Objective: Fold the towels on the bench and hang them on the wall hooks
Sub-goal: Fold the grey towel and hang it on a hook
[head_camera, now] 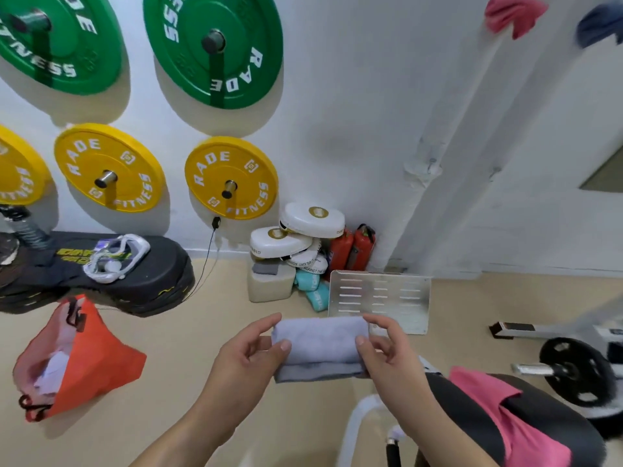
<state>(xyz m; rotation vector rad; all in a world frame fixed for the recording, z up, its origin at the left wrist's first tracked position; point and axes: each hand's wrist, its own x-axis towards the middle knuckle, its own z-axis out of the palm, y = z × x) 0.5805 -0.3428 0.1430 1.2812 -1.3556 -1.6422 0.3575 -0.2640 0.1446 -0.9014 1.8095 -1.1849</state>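
Grey folded towel [320, 345] lies left–right — both hands' fingers [269, 326] pinch its ends.

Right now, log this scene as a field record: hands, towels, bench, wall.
left hand: pinches the left end of the grey towel
right hand: pinches its right end
grey towel: folded, held up above the floor
bench: black pad, loose pink towel draped across it
wall: hung pink towel and dark blue towel, upper right
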